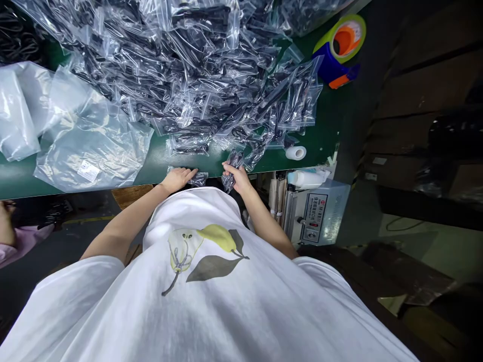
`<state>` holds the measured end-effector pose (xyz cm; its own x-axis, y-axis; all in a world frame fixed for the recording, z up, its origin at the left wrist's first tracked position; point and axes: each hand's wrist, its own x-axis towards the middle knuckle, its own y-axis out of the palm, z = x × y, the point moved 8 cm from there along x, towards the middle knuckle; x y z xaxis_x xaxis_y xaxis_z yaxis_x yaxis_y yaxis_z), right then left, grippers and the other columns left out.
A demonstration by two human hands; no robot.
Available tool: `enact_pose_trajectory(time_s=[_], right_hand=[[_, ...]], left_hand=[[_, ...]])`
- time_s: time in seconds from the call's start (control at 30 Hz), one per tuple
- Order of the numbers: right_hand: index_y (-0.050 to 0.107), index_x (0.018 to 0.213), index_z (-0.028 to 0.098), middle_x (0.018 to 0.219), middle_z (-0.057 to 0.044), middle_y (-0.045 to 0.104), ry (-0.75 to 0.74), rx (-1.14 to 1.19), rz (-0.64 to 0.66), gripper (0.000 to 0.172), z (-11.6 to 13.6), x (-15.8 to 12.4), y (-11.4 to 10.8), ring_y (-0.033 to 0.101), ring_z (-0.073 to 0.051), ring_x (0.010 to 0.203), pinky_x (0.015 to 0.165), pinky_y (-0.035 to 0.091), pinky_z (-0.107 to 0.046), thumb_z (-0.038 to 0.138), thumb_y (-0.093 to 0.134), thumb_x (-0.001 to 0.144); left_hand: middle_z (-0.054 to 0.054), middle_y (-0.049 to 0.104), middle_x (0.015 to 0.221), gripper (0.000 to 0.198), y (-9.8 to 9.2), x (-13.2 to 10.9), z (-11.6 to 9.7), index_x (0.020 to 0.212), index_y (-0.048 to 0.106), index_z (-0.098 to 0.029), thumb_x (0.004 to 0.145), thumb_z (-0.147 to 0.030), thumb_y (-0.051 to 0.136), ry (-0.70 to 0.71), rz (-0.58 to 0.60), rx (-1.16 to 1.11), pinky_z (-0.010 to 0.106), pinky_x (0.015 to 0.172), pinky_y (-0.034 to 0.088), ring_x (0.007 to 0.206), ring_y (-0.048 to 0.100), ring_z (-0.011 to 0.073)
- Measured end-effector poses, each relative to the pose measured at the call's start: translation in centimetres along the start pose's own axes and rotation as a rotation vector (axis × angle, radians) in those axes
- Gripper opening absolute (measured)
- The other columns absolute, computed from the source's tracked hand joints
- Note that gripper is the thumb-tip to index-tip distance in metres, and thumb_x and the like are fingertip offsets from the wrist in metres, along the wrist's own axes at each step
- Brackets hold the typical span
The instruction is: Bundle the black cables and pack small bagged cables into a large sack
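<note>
My right hand (237, 179) is closed on a small clear bag (228, 181) with something dark inside, at the front edge of the table. My left hand (178, 180) lies with its fingers stretched out over another small clear bag (199, 179) at the same edge, also with dark contents. Just beyond, a flat bag (188, 146) of black cable-like pieces rests on the green table (158, 168). Behind it spreads a large heap of such bags (181, 80).
Large clear plastic bags (94, 136) lie on the left, one with a white label. Tape rolls (349, 35) stand at the right edge, near a small white roll (296, 153). A sealing machine (320, 213) is below right. Another person's sleeve (22, 244) shows at far left.
</note>
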<state>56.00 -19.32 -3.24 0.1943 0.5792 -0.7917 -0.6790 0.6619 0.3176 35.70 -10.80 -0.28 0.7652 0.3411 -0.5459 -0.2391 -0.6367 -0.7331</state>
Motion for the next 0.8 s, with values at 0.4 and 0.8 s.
enact_pose_trajectory(time_s=[0.4, 0.8], right_hand=[[0.067, 0.077, 0.021, 0.060, 0.008, 0.053, 0.001, 0.005, -0.062, 0.029, -0.7, -0.2, 0.7, 0.046, -0.006, 0.049, 0.055, 0.050, -0.022, 0.028, 0.089, 0.059], [0.066, 0.076, 0.022, 0.057, 0.008, 0.052, 0.029, 0.024, -0.065, 0.028, -1.6, 0.1, 1.2, 0.047, -0.006, 0.049, 0.057, 0.053, -0.022, 0.028, 0.089, 0.060]], left_hand=[[0.017, 0.035, 0.164, 0.058, -1.8, 3.5, 1.6, 0.156, 0.035, -0.014, 0.099, -0.009, 0.025, -0.023, -0.223, -0.037, 0.052, 0.123, 0.026, 0.153, 0.030, 0.0286], [0.020, 0.064, 0.118, 0.035, -2.1, 1.7, 1.2, 0.115, 0.062, -0.008, 0.085, -0.003, 0.045, -0.141, -0.158, -0.007, 0.042, 0.098, 0.044, 0.113, 0.057, 0.0309]])
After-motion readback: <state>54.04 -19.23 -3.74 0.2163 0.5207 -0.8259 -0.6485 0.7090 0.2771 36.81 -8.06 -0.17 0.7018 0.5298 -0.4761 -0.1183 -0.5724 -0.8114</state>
